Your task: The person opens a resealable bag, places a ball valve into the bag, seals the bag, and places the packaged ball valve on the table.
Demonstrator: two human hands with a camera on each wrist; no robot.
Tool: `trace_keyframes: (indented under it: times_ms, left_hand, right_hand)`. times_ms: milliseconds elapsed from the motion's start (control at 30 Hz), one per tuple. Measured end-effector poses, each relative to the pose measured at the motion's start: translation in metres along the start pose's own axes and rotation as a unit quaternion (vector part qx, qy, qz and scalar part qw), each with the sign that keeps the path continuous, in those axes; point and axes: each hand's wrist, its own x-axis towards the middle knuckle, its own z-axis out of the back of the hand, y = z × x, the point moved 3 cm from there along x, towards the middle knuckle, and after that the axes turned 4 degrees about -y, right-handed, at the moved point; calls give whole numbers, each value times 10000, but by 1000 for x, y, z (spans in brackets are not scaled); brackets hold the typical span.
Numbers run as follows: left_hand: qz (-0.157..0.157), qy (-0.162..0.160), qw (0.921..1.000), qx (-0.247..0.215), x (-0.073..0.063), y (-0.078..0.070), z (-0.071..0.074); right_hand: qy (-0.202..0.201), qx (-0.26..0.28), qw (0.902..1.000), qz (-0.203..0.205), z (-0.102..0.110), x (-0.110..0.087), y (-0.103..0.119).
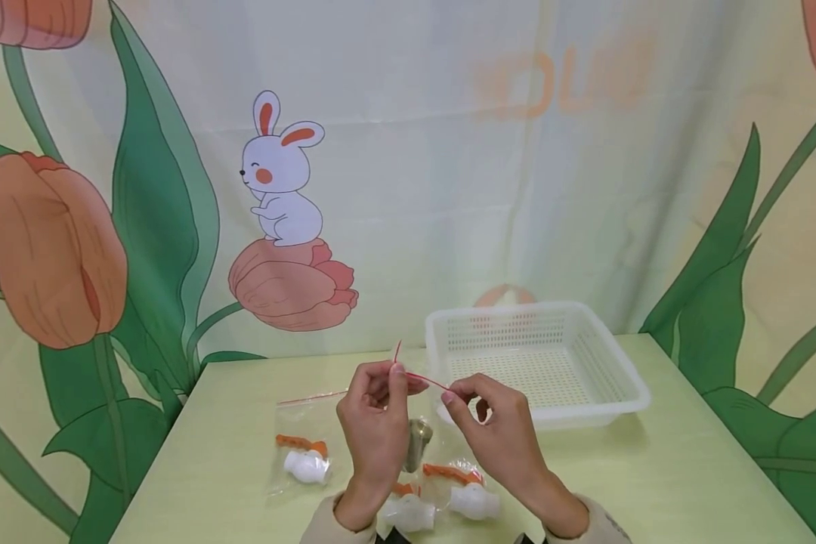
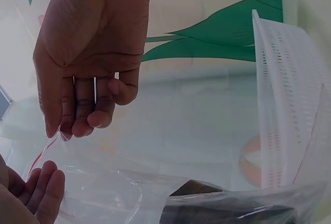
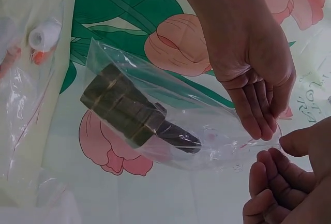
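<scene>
Between both hands hangs a clear zip bag (image 3: 222,123) with a red seal line (image 1: 425,379) along its mouth. Inside it lies a dark brass-toned metal fitting (image 3: 124,105), stepped and narrowing at one end. My left hand (image 1: 377,423) pinches the bag's mouth between thumb and fingertips. The right hand (image 1: 503,427) pinches the same edge a short way to the right. In the right wrist view the fitting rests low in the bag, away from the fingers. Below the hands are bagged white plastic valves (image 1: 474,502) with orange handles.
A white plastic basket (image 1: 612,397) with slotted walls stands at the back right of the pale green table (image 1: 224,423). Another bagged valve (image 1: 306,467) lies to the left. Behind the table hangs a printed curtain (image 1: 408,189) with tulips and a rabbit.
</scene>
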Motion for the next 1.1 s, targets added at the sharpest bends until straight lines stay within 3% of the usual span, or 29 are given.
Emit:
trace_keyframes:
  times_ms: [267,433,667,900,1000,1100]
  left_hand:
    - [-31,-57,10000,11,0,1,4]
    - [252,-70,9995,-200,1,1,7]
    - [510,-103,9967,-619,2,-7,12]
    - [696,-69,9935,-899,3,-11,19]
    - [551,36,9949,-845,4,-14,22]
    - [242,303,9982,-468,6,-17,25]
  right_hand:
    - [-36,69,10000,-31,-4,1,2]
    - [-103,-271,9977,614,-3,12,5]
    - [-65,-714,9834,1666,4,35,19]
    - [136,-904,9719,2168,11,50,32]
    - [203,-1024,9689,2245,13,52,32]
    - [255,-1190,9653,2310,15,54,31]
